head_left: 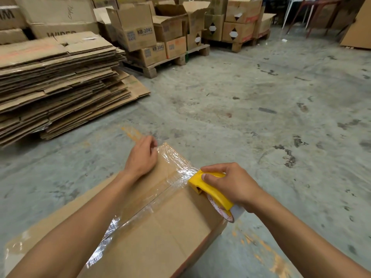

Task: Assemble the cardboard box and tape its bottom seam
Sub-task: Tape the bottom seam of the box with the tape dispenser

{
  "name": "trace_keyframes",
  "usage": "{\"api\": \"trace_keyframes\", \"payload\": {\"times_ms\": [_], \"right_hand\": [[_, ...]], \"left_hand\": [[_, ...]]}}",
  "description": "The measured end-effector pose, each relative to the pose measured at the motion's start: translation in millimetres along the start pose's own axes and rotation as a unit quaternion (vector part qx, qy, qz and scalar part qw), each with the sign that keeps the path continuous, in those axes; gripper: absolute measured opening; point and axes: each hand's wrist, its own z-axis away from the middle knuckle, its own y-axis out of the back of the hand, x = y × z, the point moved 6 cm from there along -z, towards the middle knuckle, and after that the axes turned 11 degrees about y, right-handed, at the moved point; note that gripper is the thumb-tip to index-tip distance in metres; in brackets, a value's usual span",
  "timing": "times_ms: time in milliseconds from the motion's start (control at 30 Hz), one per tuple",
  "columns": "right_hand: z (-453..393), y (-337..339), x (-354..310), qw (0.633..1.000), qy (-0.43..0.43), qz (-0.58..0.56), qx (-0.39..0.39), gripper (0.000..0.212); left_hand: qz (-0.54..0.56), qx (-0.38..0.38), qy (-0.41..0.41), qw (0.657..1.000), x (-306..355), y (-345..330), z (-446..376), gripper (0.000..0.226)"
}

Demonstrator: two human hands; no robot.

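Note:
A brown cardboard box (pixel 170 227) lies on the floor in front of me with its flaps folded shut and facing up. Clear tape (pixel 172 159) runs along the flap seam and across the box's far edge. My left hand (pixel 141 155) presses flat on the box near its far corner, fingers partly curled. My right hand (pixel 230 182) grips a yellow tape dispenser (pixel 208 187) at the box's right edge, its roll of clear tape (pixel 230 214) hanging just past the edge. The tape strip meets the dispenser's front.
A tall stack of flattened cartons (pixel 60 83) lies on the floor at the left. Pallets (pixel 160 64) with made-up boxes stand at the back. A chair frame (pixel 313 15) and a leaning cardboard sheet (pixel 357 29) are at the far right. Stained concrete floor (pixel 261 109) surrounds the box.

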Motion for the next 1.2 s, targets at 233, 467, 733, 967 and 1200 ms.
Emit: {"api": "trace_keyframes", "payload": {"times_ms": [233,467,733,967,1200], "right_hand": [[-1.5,-4.3,0.7,1.000,0.000,0.010,-0.011,0.026],[-3.7,-4.0,4.7,1.000,0.000,-0.001,-0.014,0.025],[-6.3,-3.8,3.4,1.000,-0.003,0.000,-0.020,0.024],[-7.6,-3.3,2.3,1.000,-0.007,0.007,-0.017,0.026],[-2.7,-1.3,-1.1,1.000,-0.004,0.007,-0.016,0.026]], "left_hand": [[-0.018,-0.067,0.077,0.995,-12.8,-10.1,-23.3,0.015],[0.012,-0.083,0.122,0.989,-11.8,-18.9,-35.0,0.023],[-0.004,-0.142,0.180,0.973,-10.3,-34.0,-43.8,0.040],[-0.060,-0.103,0.134,0.984,2.2,-31.8,-20.0,0.048],[-0.179,-0.211,-0.117,0.954,39.1,-39.3,33.6,0.056]]}}
